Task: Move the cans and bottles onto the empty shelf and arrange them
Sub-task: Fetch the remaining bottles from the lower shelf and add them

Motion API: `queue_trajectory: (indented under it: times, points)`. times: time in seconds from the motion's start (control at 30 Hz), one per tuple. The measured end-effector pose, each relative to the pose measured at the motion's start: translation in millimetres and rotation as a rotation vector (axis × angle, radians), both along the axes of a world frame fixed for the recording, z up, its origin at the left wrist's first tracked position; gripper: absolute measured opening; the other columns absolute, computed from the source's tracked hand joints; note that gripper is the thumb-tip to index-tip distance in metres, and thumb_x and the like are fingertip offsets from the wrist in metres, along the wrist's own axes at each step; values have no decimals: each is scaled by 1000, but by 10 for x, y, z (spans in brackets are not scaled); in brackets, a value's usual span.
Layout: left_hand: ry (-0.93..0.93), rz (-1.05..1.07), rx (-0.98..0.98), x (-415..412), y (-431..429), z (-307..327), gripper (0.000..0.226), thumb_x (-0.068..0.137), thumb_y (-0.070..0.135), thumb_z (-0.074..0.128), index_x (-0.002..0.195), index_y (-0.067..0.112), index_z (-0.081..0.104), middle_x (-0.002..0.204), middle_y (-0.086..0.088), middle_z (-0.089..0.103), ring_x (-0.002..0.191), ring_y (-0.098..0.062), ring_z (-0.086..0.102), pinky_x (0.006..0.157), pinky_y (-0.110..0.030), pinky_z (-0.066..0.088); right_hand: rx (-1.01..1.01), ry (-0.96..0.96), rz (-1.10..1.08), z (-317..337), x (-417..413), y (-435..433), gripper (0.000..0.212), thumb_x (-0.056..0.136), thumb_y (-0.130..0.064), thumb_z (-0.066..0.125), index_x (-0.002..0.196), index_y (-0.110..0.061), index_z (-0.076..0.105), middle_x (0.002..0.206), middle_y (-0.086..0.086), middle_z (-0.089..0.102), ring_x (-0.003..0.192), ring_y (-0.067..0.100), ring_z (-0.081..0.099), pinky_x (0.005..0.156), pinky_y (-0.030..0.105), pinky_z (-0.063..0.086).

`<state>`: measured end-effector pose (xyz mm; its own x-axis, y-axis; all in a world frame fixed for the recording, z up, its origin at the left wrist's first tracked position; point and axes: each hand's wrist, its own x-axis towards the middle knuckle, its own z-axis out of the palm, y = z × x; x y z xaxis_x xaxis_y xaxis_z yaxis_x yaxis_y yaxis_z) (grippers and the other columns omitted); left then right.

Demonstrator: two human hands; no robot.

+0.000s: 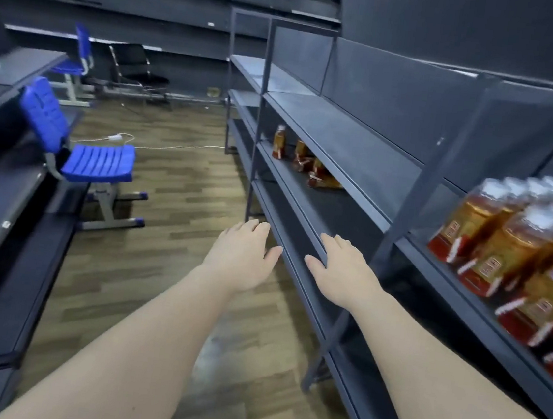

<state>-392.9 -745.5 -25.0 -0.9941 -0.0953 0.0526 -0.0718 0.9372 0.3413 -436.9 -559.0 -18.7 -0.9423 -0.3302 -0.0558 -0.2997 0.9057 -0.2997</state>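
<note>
Both my arms reach forward over the floor beside a dark grey shelf rack. My left hand (pixel 244 252) hovers open in the aisle, holding nothing. My right hand (pixel 339 268) is open too, its fingers at the front edge of a middle shelf (pixel 301 219). A few amber bottles with red labels (pixel 303 159) sit further along a lower shelf, one upright at the left and the others tipped or lying. Several more amber bottles with white caps (pixel 519 244) stand packed in rows on a shelf at the right. The upper shelf (pixel 339 130) holds nothing.
A blue plastic chair (pixel 78 149) stands at the left of the aisle, with another blue chair and a black chair (pixel 136 69) behind it. A white cable (pixel 158 146) runs across the wooden floor. Dark shelving (pixel 2 212) lines the left side.
</note>
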Motion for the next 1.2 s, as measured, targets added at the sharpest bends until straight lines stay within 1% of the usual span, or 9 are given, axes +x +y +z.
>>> queue_trajectory:
  times: [0.13, 0.2, 0.37, 0.43, 0.57, 0.67, 0.77, 0.87, 1.2]
  points:
    - [-17, 74, 16, -240, -217, 1, 54, 104, 45, 39, 143, 9, 42, 150, -7, 43, 140, -28, 36, 115, -41, 31, -1, -16, 64, -20, -408, -271, 62, 105, -46, 37, 157, -16, 22, 160, 8, 28, 148, 27, 21, 118, 40, 20]
    - [-36, 93, 14, -340, -325, -33, 56, 104, 46, 38, 146, 9, 39, 152, -7, 42, 140, -28, 36, 114, -42, 31, -2, -33, 86, -74, -571, -403, 61, 105, -47, 38, 156, -16, 24, 159, 9, 29, 147, 27, 22, 117, 41, 22]
    - [-51, 125, 15, -693, -694, -104, 59, 105, 45, 38, 152, 11, 32, 157, -6, 36, 144, -26, 32, 116, -41, 29, 4, -67, 132, -162, -987, -811, 64, 104, -48, 38, 159, -19, 18, 165, 7, 19, 152, 24, 13, 120, 40, 17]
    - [-60, 124, 10, -901, -879, -138, 58, 105, 45, 38, 152, 12, 32, 157, -7, 36, 144, -26, 32, 116, -40, 28, 14, -78, 137, -199, -1196, -998, 64, 105, -48, 37, 159, -19, 18, 165, 8, 18, 152, 24, 14, 120, 40, 17]
    - [-82, 111, 0, -1432, -1336, -196, 52, 104, 44, 38, 143, 11, 41, 151, -8, 41, 140, -28, 36, 114, -40, 31, 8, -92, 103, -269, -1689, -1423, 65, 104, -50, 37, 159, -21, 18, 166, 7, 17, 153, 24, 11, 122, 42, 17]
    - [-79, 82, -3, -1856, -1691, -158, 52, 104, 45, 38, 143, 10, 42, 151, -8, 41, 140, -27, 35, 115, -40, 30, 10, -114, 60, -257, -2054, -1747, 65, 104, -50, 37, 159, -21, 17, 166, 7, 16, 153, 24, 10, 123, 43, 17]
    - [-60, 43, -15, -2223, -2046, -102, 51, 104, 45, 39, 142, 11, 43, 150, -8, 43, 138, -26, 38, 114, -40, 32, -2, -105, 19, -216, -2398, -2079, 61, 104, -49, 38, 157, -22, 22, 164, 6, 21, 151, 26, 16, 120, 43, 21]
    - [-59, 22, -15, -2572, -2375, -87, 48, 104, 43, 40, 140, 12, 45, 147, -7, 46, 136, -26, 41, 112, -39, 34, -20, -101, -19, -229, -2715, -2351, 64, 104, -50, 38, 158, -23, 20, 165, 5, 20, 152, 25, 14, 120, 43, 21]
    - [-113, -33, -36, -3612, -2963, -261, 50, 104, 44, 39, 141, 11, 44, 149, -7, 43, 138, -27, 38, 111, -38, 31, 14, -131, -47, -443, -3724, -2896, 66, 103, -52, 37, 159, -23, 17, 165, 7, 18, 152, 27, 15, 123, 44, 20]
